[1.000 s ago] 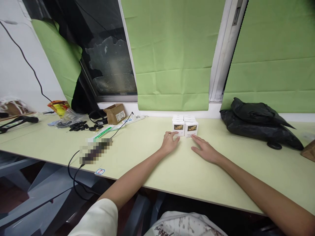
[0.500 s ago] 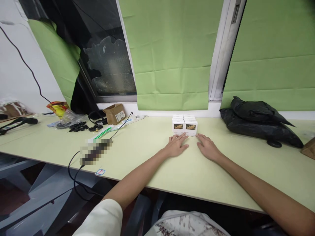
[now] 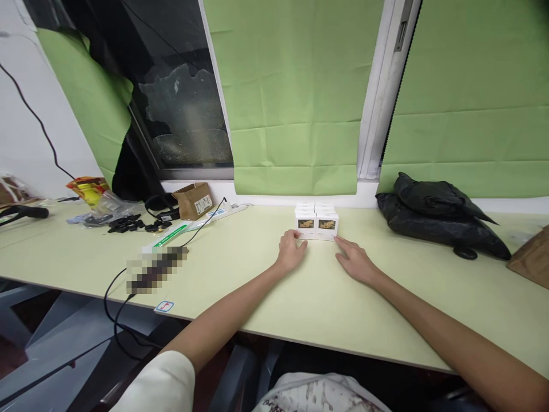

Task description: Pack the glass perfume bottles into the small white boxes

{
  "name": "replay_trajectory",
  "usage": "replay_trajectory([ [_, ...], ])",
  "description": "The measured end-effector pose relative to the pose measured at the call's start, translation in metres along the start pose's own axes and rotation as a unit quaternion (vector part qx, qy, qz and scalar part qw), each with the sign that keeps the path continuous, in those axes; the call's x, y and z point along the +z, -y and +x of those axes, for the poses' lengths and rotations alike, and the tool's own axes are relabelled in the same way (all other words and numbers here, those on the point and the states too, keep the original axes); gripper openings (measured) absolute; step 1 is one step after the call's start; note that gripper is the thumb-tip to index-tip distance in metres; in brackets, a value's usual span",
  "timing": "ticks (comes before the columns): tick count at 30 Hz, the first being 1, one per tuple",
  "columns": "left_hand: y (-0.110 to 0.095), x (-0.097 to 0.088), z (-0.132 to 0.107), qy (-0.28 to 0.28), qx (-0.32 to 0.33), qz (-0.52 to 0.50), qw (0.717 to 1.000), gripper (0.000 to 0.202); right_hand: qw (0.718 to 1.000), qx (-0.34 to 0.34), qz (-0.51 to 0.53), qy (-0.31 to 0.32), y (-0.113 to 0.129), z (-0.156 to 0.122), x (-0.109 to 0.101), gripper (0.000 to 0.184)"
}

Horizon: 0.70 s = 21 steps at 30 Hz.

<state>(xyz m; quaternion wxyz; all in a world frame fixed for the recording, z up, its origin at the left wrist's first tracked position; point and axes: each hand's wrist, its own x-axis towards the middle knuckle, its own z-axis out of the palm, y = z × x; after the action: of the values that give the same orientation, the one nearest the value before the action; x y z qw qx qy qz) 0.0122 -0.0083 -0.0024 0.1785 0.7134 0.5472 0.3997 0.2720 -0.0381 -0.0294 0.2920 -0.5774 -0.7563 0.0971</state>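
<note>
Several small white boxes point(image 3: 316, 232) stand together in two columns on the table, and the front pair carry dark pictures with golden shapes. At the lower left corner of this group is my left hand point(image 3: 291, 253), its fingers bent against the side and its thumb apart. My right hand point(image 3: 355, 260) lies at the lower right corner with fingers stretched out and the fingertips at the box edge. Neither hand is closed around a box. The rear boxes are mostly hidden behind the front ones.
Black plastic bags point(image 3: 433, 217) lie on the right of the pale table point(image 3: 257, 286), with a brown box point(image 3: 532, 257) beyond them. To the left are an open cardboard box point(image 3: 193, 201), a power strip point(image 3: 225, 212), small black parts point(image 3: 126, 223), cables and a blurred-out item point(image 3: 156, 270).
My left hand has moved from the front of the boxes to their left side, its fingers now more bent. My right hand stays at the right corner. The view has shifted slightly.
</note>
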Motion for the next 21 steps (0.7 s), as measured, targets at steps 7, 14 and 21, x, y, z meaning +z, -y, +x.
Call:
replay_trajectory([
  [7,0.015,0.006,0.016,0.019,-0.064,-0.041,0.997,0.076,1.000,0.008,-0.021,0.009,0.006,-0.001,-0.002,0.058],
  [14,0.025,-0.015,0.045,0.121,0.010,0.074,0.990,0.109,0.999,0.044,0.001,0.017,0.004,0.009,-0.010,0.046],
  [21,0.027,-0.023,0.076,0.177,0.083,0.079,0.977,0.111,0.998,0.017,0.006,0.063,-0.021,0.057,-0.024,0.115],
])
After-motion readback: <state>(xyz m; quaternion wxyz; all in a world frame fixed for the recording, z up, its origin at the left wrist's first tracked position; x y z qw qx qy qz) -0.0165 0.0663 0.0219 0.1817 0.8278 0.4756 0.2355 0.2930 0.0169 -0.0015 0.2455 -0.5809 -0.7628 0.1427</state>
